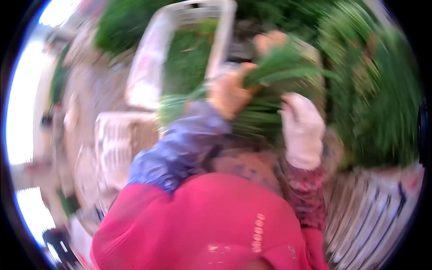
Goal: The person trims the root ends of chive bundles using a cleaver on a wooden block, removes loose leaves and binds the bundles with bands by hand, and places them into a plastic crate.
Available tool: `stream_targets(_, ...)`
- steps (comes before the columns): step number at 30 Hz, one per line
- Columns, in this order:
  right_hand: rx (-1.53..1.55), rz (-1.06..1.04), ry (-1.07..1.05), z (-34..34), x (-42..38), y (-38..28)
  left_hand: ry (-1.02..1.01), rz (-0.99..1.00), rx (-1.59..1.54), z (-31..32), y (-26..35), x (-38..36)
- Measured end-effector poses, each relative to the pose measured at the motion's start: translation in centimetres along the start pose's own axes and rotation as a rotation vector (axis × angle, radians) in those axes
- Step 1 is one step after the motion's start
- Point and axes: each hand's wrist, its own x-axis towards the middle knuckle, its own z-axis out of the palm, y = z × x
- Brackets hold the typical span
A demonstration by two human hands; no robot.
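My left hand (229, 92), bare below a blue sleeve cover, is closed round a bunch of long thin green stalks (283, 67). Their leaves fan out to the right, and pale ends show to the left of my wrist. My right hand (303, 128) wears a white glove, fingertips curled together near the right side of the bunch; whether something thin sits in them is hidden by blur. More green stalks (258, 119) lie beneath and between both hands.
A white plastic crate (139, 83) with greens inside stands ahead on the left. A smaller pale basket (110, 141) is nearer. Heaped greens (378, 99) fill the right, above stacked flat pale pieces (364, 216). Another hand (270, 40), perhaps a co-worker's, shows beyond the bunch.
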Motion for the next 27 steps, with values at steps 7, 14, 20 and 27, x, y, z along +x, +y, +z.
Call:
stream_targets(7,0.237,0.59,-0.177,2.2,-1.3,6.4,-0.237,0.002,-0.018,1.8,1.8,-2.0)
stream_targets(14,0.254,0.732,0.003,-0.9,-1.7,11.9,-0.369,-0.083,0.031,1.0,1.8,-1.4)
stream_targets(20,0.14,0.222,-0.365,-0.5,-2.2,1.7,-0.288,-0.112,-0.027,2.1,1.3,-0.4)
stream_targets(27,0.036,0.353,-0.959,2.9,-4.6,3.5,-0.389,-0.029,0.06,3.9,1.5,-0.4)
